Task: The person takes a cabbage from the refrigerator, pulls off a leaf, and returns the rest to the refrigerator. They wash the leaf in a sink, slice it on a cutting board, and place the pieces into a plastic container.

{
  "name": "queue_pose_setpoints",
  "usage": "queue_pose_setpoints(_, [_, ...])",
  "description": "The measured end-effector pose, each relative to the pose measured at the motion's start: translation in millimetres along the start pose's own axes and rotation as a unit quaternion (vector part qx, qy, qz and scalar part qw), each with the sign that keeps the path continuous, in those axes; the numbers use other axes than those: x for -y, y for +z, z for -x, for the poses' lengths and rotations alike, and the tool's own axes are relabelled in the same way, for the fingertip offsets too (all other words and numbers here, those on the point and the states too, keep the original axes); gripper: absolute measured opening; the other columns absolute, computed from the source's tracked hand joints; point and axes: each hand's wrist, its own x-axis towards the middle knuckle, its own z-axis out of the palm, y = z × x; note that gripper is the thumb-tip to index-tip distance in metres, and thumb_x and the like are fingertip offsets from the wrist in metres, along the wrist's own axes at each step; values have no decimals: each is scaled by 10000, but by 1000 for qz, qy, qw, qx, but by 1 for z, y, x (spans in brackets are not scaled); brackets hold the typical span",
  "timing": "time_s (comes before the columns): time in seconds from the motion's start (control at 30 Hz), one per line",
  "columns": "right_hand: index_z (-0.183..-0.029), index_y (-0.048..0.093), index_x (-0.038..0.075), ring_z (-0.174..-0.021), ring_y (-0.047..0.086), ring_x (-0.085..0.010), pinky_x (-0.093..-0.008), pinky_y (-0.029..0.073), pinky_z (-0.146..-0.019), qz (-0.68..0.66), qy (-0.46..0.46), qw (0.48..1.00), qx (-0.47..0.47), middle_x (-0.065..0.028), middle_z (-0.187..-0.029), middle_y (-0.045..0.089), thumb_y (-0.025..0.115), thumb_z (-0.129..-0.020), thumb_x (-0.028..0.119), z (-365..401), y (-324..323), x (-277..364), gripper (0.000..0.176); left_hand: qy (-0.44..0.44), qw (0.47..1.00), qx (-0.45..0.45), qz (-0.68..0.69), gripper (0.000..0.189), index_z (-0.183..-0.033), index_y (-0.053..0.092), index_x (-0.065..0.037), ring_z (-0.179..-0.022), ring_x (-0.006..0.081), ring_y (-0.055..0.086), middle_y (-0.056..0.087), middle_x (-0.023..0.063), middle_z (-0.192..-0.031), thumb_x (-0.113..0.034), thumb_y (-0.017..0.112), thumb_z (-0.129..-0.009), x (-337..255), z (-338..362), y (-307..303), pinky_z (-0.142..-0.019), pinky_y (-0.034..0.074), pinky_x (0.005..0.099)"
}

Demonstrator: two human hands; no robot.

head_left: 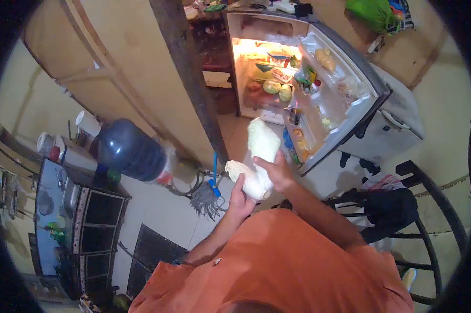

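Observation:
Two pale, elongated cabbage-like vegetables are held in front of the orange shirt. My left hand (240, 197) has its fingers round the shorter vegetable (243, 176), on the left. The longer vegetable (263, 142) points up toward the fridge, and my right hand (278, 171) grips its side. Their lower ends meet between my hands. Beyond them the fridge (311, 169) stands with its door open and its light on. Inside, two round greenish vegetables (278, 89) lie low down, with packets on the shelf above.
A large blue water bottle (131, 148) is at the left, near a dark metal rack (97, 219). A grey mop (208, 201) rests on the floor by the wooden post (186, 68). Black chair frames with a dark cloth (392, 211) stand at the right.

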Motion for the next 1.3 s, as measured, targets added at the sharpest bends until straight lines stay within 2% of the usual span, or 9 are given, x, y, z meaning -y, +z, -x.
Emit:
queue_pose_setpoints(0.27, [-1272,436,-3,-1091,559,-231,-361,464,-917,81,3,995,58,-128,-1190,570,782,-709,126,-40,-53,-28,673,9,994,-35,-103,415,-1274,426,-24,-995,285,619,580,140,-1134,-157,538,-898,15,-84,5,-830,535,430])
queue_pose_setpoints(0.43, [-1298,413,17,-995,635,-334,-393,498,-842,293,-166,940,45,-212,-1056,634,712,-740,123,-57,-72,2,642,-20,988,-7,-153,366,-1240,490,-22,-967,246,632,612,123,-1107,-159,543,-905,33,-139,43,-804,542,412])
queue_pose_setpoints(0.53, [-1319,398,19,-959,637,-380,-411,502,-826,314,-219,918,107,-243,-1017,637,696,-756,157,-58,-86,33,652,156,974,-35,-160,357,-1297,476,-68,-1007,216,607,604,80,-1159,-189,481,-962,47,-178,64,-861,512,333])
queue_pose_setpoints(0.73, [-1305,456,13,-1081,591,-272,-355,453,-916,388,-73,899,190,-206,-1157,606,738,-718,164,-56,-187,50,668,-11,986,-85,-140,364,-1213,511,-58,-912,273,630,606,106,-1089,-308,503,-947,56,-237,3,-826,526,386])
queue_pose_setpoints(0.87, [-1241,510,1,-987,608,-253,-357,470,-868,484,134,854,136,-167,-1089,628,786,-677,197,-42,-305,19,658,-86,940,-215,-249,534,-1254,451,-63,-878,321,634,606,139,-1060,-361,642,-855,67,-272,-47,-768,541,496])
queue_pose_setpoints(1.0, [-1222,522,-11,-931,617,-263,-369,476,-836,311,281,895,-153,-126,-1067,646,766,-706,191,2,-417,-35,606,-124,930,-208,-276,559,-1284,428,-57,-903,322,628,597,142,-1073,-358,632,-860,58,-304,-46,-767,539,501])
queue_pose_setpoints(1.07, [-1249,499,-26,-1035,578,-271,-385,447,-898,232,232,915,-235,-131,-1158,604,744,-731,168,19,-449,-37,604,-143,924,-210,-286,562,-1293,427,-61,-937,316,621,592,144,-1096,-351,631,-857,44,-336,-48,-776,538,493])
queue_pose_setpoints(1.13, [-1273,481,-20,-1131,516,-285,-388,398,-964,280,306,822,-392,-168,-1261,528,708,-762,165,-5,-352,63,589,-165,922,-206,-285,566,-1299,425,-65,-954,313,619,588,144,-1114,-351,631,-856,27,-367,-36,-782,538,486])
queue_pose_setpoints(1.3, [-1288,482,11,-1226,429,-284,-379,341,-1022,476,114,802,-344,-166,-1344,463,680,-779,189,-19,-448,6,574,-189,922,-163,-297,545,-1264,435,-60,-984,330,609,572,147,-1153,-266,685,-826,-15,-494,-29,-751,539,521])
